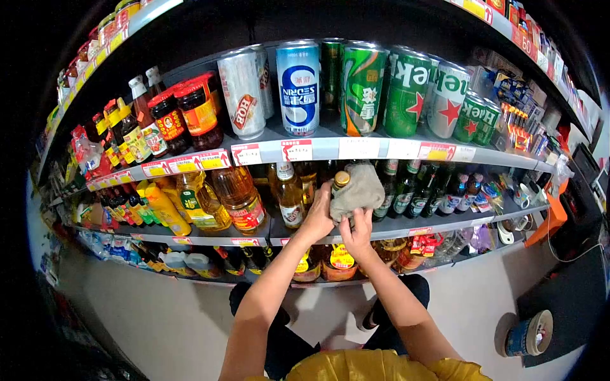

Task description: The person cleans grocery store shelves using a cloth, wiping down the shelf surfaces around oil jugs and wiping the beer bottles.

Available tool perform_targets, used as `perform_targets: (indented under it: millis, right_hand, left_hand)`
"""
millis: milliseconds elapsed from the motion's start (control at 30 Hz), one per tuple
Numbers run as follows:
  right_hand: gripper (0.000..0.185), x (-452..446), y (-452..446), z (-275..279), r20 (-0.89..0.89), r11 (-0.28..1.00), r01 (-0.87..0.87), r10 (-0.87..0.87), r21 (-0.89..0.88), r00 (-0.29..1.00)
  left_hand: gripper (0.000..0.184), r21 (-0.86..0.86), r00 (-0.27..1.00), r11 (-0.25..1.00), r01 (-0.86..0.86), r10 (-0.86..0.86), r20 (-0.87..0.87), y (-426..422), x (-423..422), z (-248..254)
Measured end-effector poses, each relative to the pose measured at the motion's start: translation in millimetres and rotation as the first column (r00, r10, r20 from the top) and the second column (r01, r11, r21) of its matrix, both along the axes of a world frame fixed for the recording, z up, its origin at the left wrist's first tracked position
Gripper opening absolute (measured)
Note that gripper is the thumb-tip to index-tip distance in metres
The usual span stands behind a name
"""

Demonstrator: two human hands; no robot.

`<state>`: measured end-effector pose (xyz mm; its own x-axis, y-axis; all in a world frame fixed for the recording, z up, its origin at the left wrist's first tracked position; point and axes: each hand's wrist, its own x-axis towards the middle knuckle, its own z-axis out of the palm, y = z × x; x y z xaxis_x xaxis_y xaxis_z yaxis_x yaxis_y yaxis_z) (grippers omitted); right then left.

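A bottle with a gold cap (342,178) is in front of the middle shelf, most of it hidden by my hands and a cloth. My left hand (319,216) is closed around the bottle's left side. A crumpled grey cloth (361,192) lies against the bottle, with my right hand (357,230) gripping its lower edge. Just left of my hands stands a clear-glass beer bottle (290,197) with amber contents. Green beer bottles (405,190) stand in a row to the right, behind the cloth.
Above my hands, the upper shelf holds beer cans (298,89) and sauce jars (198,111). Price tags line the shelf edge (324,149). Cooking oil bottles (236,200) stand at left on the middle shelf. A bin (530,333) sits on the floor at right.
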<state>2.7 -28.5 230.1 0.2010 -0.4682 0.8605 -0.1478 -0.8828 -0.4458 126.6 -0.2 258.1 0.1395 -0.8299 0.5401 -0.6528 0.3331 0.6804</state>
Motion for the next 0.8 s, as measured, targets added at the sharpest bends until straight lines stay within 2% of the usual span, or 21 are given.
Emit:
perform_targets:
  millis: [100, 167, 267, 300, 333, 367, 433, 467, 500, 567, 600, 633, 667, 733, 800]
  right_hand:
    - [0.027, -15, -1, -9, -0.024, 0.998, -0.029, 0.031, 0.061, 0.999]
    - [0.027, -28, 0, -10, -0.086, 0.992, -0.051, 0.061, 0.119, 0.994]
    - [0.028, -45, 1, -7, -0.07, 0.933, -0.12, 0.152, 0.339, 0.986]
    - [0.028, -49, 2, -1, -0.024, 0.925, -0.111, 0.128, 0.363, 0.991]
    - [0.028, -52, 4, 5, 0.09, 0.897, -0.177, 0.153, 0.405, 0.984]
    - [0.028, -55, 13, 25, 0.125, 0.904, -0.19, 0.153, 0.384, 0.98]
    - [0.026, -59, 27, 53, 0.17, 0.926, -0.212, 0.165, 0.312, 0.972]
    - [0.025, -59, 30, 60, 0.102, 0.96, -0.18, 0.162, 0.212, 0.982]
    - [0.025, -56, 32, 66, 0.036, 0.982, -0.155, 0.152, 0.107, 0.988]
    - [0.025, -47, 40, 81, -0.121, 0.993, -0.098, 0.09, -0.066, 0.989]
    - [0.026, -42, 40, 79, -0.179, 0.994, -0.078, 0.064, -0.076, 0.982]
    - [0.026, -37, 37, 74, -0.126, 0.994, -0.106, 0.102, -0.031, 0.987]
    - [0.026, -33, 36, 72, -0.071, 0.991, -0.136, 0.137, 0.013, 0.988]
    - [0.025, -38, 36, 72, -0.093, 0.987, -0.155, 0.159, 0.051, 0.983]
    - [0.023, -41, 38, 71, -0.09, 0.984, -0.154, 0.162, 0.091, 0.983]
  left_hand:
    - [0.068, -0.03, 0.998, 0.999, 0.039, -0.037, 0.045, 8, -7, 13]
    - [0.062, -0.096, 0.994, 0.995, 0.015, -0.004, 0.107, 4, -3, 1]
    - [0.055, -0.162, 0.992, 0.987, 0.014, 0.006, 0.125, 7, -6, -1]
    - [0.053, -0.166, 0.99, 0.986, 0.012, 0.011, 0.138, 8, -6, -2]
    - [0.051, -0.167, 0.988, 0.986, 0.012, 0.014, 0.151, 9, -7, -2]
    - [0.051, -0.187, 0.989, 0.982, 0.017, 0.011, 0.146, 10, -9, -2]
    - [0.055, -0.098, 0.988, 0.994, -0.05, 0.064, 0.141, 18, -16, 4]
    - [0.057, -0.051, 0.986, 0.995, -0.085, 0.092, 0.142, 21, -18, 6]
    - [0.055, -0.114, 0.985, 0.992, -0.054, 0.071, 0.156, 23, -14, 6]
    - [0.054, -0.124, 0.983, 0.991, -0.045, 0.066, 0.172, 21, -12, -1]
    - [0.054, -0.132, 0.982, 0.99, -0.041, 0.064, 0.178, 18, -11, -6]
    - [0.051, 0.037, 0.988, 0.996, -0.085, 0.08, 0.13, 14, -12, -20]
    - [0.05, -0.011, 0.983, 0.997, -0.081, 0.082, 0.166, 21, -15, -17]
    - [0.048, -0.108, 0.967, 0.992, -0.066, 0.091, 0.237, 32, -20, -8]
    - [0.047, -0.115, 0.963, 0.992, -0.054, 0.083, 0.257, 33, -21, -9]
